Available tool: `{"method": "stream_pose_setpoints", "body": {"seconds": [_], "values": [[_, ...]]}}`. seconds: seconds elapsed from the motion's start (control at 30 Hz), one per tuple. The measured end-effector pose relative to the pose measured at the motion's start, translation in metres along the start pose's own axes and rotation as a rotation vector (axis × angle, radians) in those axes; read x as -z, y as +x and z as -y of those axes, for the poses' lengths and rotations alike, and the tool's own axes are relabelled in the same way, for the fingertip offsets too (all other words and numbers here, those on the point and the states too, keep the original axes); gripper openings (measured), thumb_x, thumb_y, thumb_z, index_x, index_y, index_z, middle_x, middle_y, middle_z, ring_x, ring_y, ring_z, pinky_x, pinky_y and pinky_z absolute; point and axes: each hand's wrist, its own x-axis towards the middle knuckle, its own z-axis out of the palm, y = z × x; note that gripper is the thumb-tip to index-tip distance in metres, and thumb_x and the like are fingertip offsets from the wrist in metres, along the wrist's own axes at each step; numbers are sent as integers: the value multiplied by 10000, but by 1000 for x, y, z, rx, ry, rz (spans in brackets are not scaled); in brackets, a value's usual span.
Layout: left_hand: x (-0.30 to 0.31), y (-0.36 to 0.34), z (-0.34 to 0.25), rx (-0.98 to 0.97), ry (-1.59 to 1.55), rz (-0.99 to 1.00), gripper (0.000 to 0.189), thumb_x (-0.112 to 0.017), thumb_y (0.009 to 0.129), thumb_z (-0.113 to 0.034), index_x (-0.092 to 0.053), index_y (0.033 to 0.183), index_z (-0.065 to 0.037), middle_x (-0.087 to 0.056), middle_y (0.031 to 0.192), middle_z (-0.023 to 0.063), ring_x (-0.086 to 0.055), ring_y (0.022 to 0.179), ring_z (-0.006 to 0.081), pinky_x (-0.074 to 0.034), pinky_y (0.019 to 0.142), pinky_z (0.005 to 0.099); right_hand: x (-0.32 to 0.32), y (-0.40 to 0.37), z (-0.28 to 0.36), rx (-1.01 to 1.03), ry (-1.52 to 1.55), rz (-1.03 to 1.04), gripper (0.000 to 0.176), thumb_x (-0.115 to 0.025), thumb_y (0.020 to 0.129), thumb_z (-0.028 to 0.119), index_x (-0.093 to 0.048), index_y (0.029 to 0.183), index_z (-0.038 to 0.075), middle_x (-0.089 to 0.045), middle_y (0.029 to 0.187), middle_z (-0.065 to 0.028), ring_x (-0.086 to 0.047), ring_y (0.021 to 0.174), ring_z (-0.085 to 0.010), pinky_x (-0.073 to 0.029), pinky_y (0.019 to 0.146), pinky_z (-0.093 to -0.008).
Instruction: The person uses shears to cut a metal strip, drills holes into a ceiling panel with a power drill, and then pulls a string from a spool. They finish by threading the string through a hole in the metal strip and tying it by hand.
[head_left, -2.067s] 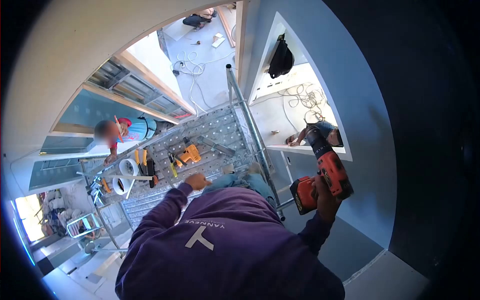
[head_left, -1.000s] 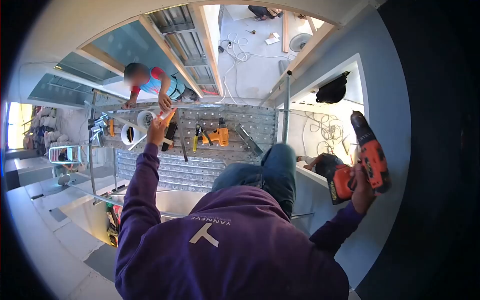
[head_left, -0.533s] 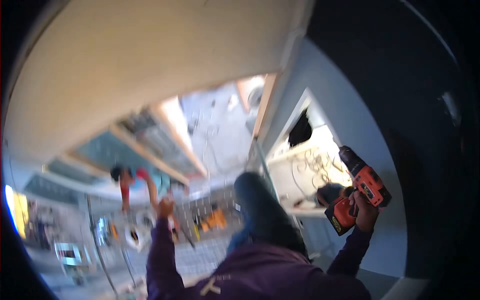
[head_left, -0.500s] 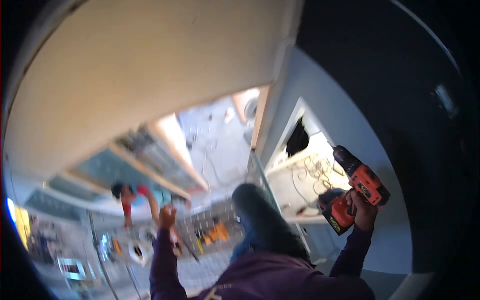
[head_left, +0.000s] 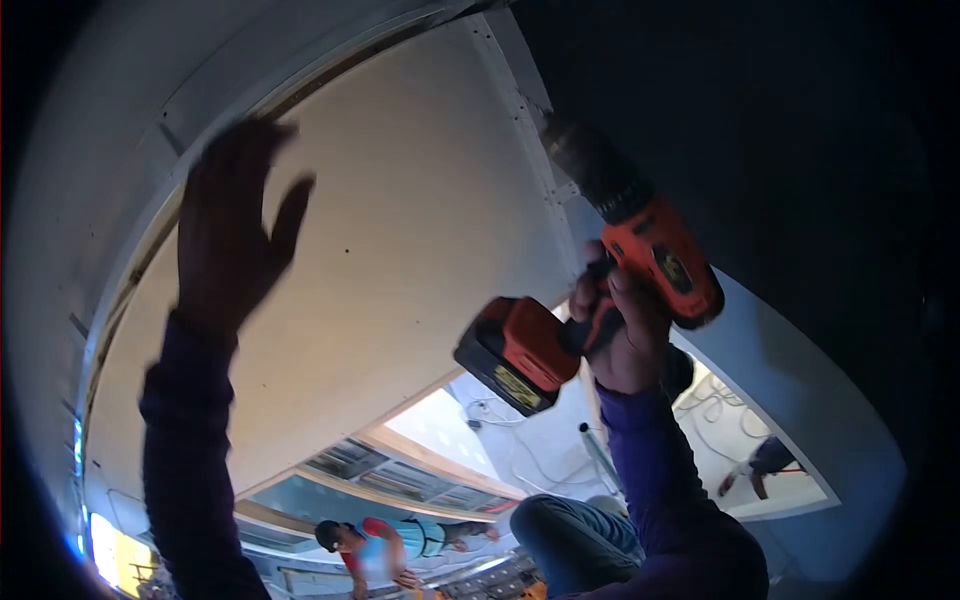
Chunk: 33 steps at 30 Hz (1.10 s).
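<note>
The cordless drill is clasped in the closed right hand, chuck angled up-left at the edge of the ceiling panel; the left hand is spread open, empty, before its face

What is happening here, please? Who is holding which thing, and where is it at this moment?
A person in purple sleeves is working overhead. The right hand grips an orange cordless drill, whose chuck points up at the edge of a pale ceiling panel. The left hand is open with fingers spread, raised at the panel; whether it touches the panel cannot be told. Far below, another person is in view.
</note>
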Motion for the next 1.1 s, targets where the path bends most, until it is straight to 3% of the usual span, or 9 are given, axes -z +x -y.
{"method": "stream_pose_setpoints", "body": {"seconds": [0.1,0.2,0.3,0.33,0.43,0.47,0.57,0.87,1.1], "values": [[-48,77,41,-69,97,-20,467,-649,961,-307,-547,1353,-75,-593,1323,174,-545,1248,355,-434,1060,451,-8,47,-38,35,142,-4,320,-635,964,96,-550,1266,28,-678,1151,-140,-659,757,-162,-528,610,-307],[-91,122,58,17,146,85,493,-590,989,-399,-538,1357,-76,-585,1335,190,-576,1213,363,-446,1045,448,-14,90,-75,79,249,1,262,-652,962,97,-593,1209,30,-688,1143,-123,-663,765,-147,-533,605,-292],[-107,158,57,312,-146,374,515,-559,997,-462,-543,1343,-81,-577,1353,190,-610,1168,370,-464,1025,448,-18,126,-98,78,347,33,229,-653,962,95,-612,1178,32,-700,1064,-95,-665,763,-140,-546,615,-291],[-116,160,60,318,-92,333,436,-627,972,-319,-546,1335,-91,-604,1297,186,-642,1096,351,-511,954,432,-22,131,-107,70,366,43,223,-653,962,95,-615,1172,32,-699,1052,-90,-665,756,-139,-547,613,-292],[-156,157,99,-270,398,335,467,-679,893,-115,-551,1342,-119,-637,1127,149,-651,995,316,-545,857,396,-25,147,-129,52,410,54,210,-656,961,97,-623,1157,30,-696,1024,-76,-664,735,-137,-548,606,-292],[-154,154,81,-391,417,157,577,-675,809,21,-556,1346,-156,-600,965,113,-630,879,284,-556,771,380,-26,152,-134,50,419,47,210,-658,959,101,-625,1153,29,-695,1018,-73,-663,728,-137,-547,603,-292],[-168,150,90,-449,449,-21,573,-670,819,0,-557,1352,-177,-570,904,94,-609,825,269,-553,743,386,-25,162,-148,23,457,48,205,-674,952,123,-639,1129,25,-698,987,-67,-661,713,-136,-548,601,-293],[-173,167,94,-243,341,139,647,-666,849,32,-516,1418,-237,-559,743,68,-578,672,218,-550,655,364,-25,184,-156,-6,499,86,198,-688,947,137,-652,1108,26,-711,978,-64,-660,694,-132,-549,599,-296],[-175,166,89,-341,398,74,641,-679,872,24,-512,1424,-255,-544,699,67,-555,615,200,-543,651,353,-27,192,-162,10,493,108,187,-680,956,140,-651,1106,32,-712,1014,-69,-663,708,-129,-551,603,-294]]}}
